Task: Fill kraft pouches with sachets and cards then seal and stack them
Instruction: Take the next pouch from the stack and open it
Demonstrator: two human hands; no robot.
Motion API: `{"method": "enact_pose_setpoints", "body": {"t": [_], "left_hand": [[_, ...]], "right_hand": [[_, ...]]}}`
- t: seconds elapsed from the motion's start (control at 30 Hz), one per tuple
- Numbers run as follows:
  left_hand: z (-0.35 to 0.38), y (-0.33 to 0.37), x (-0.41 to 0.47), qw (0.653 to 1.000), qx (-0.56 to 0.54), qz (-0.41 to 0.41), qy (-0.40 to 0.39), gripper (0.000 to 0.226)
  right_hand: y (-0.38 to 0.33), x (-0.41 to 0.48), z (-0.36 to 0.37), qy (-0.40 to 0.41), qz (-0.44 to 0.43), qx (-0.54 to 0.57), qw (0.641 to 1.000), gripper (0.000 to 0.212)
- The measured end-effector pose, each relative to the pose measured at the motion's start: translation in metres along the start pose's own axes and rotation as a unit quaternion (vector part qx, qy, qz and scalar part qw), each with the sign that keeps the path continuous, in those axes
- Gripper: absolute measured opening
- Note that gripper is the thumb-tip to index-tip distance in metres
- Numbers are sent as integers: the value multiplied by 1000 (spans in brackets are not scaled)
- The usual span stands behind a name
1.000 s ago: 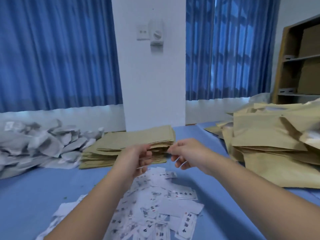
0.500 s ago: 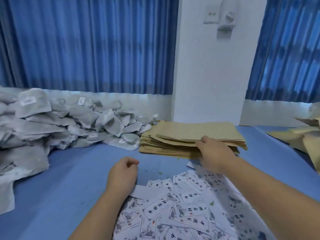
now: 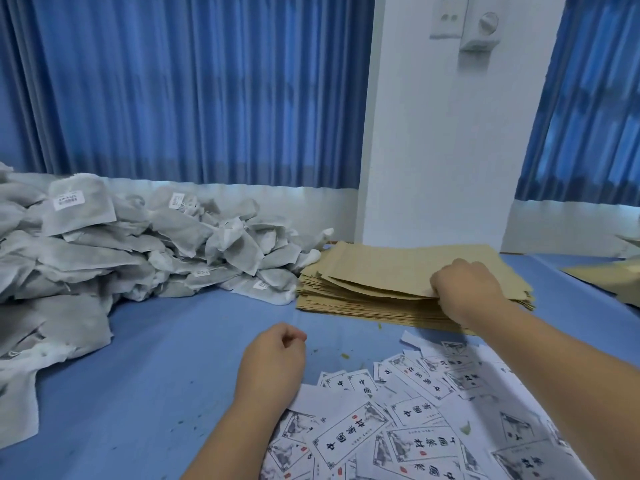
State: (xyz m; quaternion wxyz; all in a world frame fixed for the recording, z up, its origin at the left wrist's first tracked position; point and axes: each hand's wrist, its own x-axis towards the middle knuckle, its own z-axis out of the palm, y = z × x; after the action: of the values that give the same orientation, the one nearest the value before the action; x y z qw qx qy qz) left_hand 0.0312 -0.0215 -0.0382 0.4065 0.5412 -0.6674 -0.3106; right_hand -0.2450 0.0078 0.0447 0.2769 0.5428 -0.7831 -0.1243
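Head: Chinese-print cards (image 3: 356, 441); R hand (image 3: 467, 289) pinches pouch (image 3: 381, 268).

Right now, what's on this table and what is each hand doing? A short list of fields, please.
Table: blue top
Left side: heap of grey sachets
Back middle: stack of brown pouches
Near right: scattered printed cards
Right hand: fingers pinch the near edge of the top pouch
Left hand: curled in a fist, nothing seen in it, beside the cards
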Motion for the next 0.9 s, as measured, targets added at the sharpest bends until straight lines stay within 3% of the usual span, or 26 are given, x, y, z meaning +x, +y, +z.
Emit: {"method": "enact_pose_setpoints", "body": {"t": [0.23,0.3,0.37,0.47,0.53,0.6,0.67,0.8,0.9], "left_hand": [[-2,7,-6,999,6,12,31,26],[-4,16,-10,995,-16,61,71,30],[-3,30,-15,987,-120,84,72,30],[1,51,-31,960,-268,59,-62,11],[3,56,-41,936,-290,60,-191,43],[5,60,-50,894,-334,73,-291,59],[7,62,-59,876,-347,84,-325,63],[21,69,-70,934,-278,59,-218,32],[22,68,-64,931,-338,-49,-129,11]], "right_hand": [[-2,-3,-33,4,-20,146,989,16],[-5,-6,-50,-7,-30,262,965,12],[-12,-9,-69,-36,-49,398,916,12],[-29,-15,-96,-109,-41,550,827,32],[-41,-16,-108,-121,-33,602,789,38],[-52,-16,-116,-118,-16,649,751,22],[-63,-17,-122,-126,8,689,714,6],[-82,-17,-124,-146,35,745,650,6],[-92,-22,-123,-148,13,775,614,5]]}}
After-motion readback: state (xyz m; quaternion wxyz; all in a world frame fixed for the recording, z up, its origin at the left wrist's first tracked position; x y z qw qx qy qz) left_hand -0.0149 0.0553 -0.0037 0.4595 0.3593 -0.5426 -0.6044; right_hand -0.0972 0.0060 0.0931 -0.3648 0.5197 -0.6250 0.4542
